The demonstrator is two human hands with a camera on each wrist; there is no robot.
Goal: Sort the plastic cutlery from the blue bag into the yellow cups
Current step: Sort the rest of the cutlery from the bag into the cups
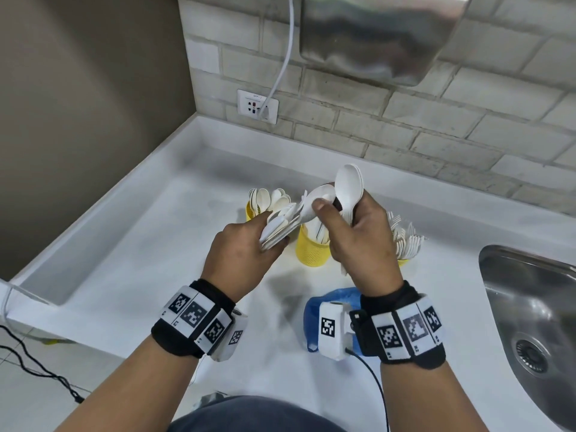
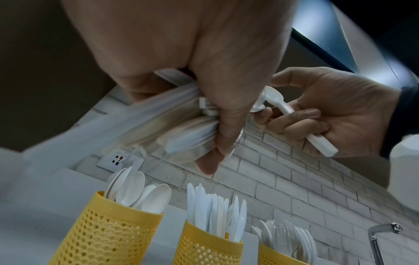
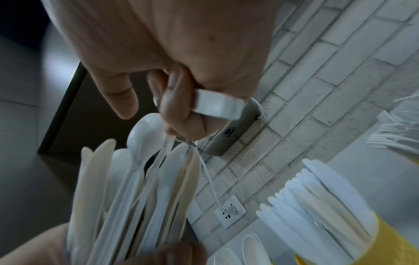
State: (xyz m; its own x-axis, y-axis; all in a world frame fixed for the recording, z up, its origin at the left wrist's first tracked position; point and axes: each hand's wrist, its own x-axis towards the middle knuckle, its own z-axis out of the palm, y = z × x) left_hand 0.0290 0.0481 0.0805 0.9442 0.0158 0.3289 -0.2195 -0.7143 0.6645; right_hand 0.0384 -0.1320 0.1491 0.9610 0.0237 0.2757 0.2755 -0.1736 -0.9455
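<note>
Left hand [image 1: 246, 241] clenched round a mixed bundle of cutlery [image 1: 282, 221], held level above the bench [image 1: 131, 244], probably as a stock to pick from. Right hand [image 1: 358, 241] gripped a few spoons [image 1: 349, 187] by the handles, bowls up, while its thumb and forefinger pinched at another spoon bowl in the bundle, seemingly to draw out one more. Both held right over the three yellow cups [image 2: 108, 231], likely to keep each drop short. Left cup stocked with spoons, middle cup [image 1: 311, 249] with knives [image 2: 215, 211], right cup with forks [image 2: 285, 238]. Blue bag [image 1: 330, 294] lay slack on the bench, nearer than the cups; contents not visible. Sorting looked well along, with the bundle left to split.
</note>
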